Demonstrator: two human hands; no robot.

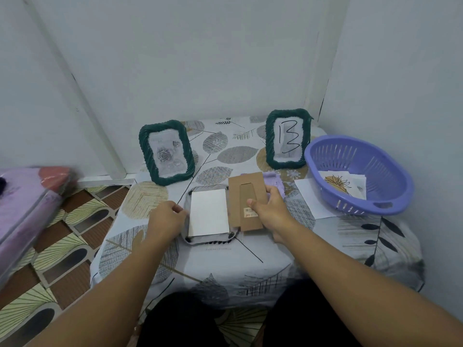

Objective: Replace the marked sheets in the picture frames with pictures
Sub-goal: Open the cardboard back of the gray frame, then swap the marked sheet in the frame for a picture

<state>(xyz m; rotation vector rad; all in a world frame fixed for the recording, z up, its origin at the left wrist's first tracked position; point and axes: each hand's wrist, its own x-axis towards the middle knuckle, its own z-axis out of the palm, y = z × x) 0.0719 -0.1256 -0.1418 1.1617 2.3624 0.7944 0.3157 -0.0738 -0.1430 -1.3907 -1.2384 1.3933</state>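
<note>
**Third frame lies open, backing board lifted aside**

A pale grey woven picture frame (210,240) lies face down in the middle of the leaf-printed tablecloth (250,271), and a plain white sheet (210,212) rests in its opening with its blank back upward. Lying flat is what lets the contents be lifted out or dropped in from behind. Whether this sheet is a marked one or a picture turned over cannot be told from its blank side.

The left hand (166,219) sits at the frame's left edge, fingers curled in and apparently pinching the rim, probably to steady the frame. The right hand (269,209) grips the brown cardboard backing board (248,201) with its fold-out stand, thumb on top and fingers round its right edge, holding it just beside the frame so the opening is free.

At the back stand two dark green twisted-rim frames: the left one (166,152) already shows a rose picture, while the right one (288,139) still holds a sheet marked "13", so that swap looks undone.

To the right a lilac plastic basket (390,171) holds loose pictures within reach, the top one showing an orange and black drawing (337,184). A loose white sheet (309,199) lies partly under the basket.
</note>
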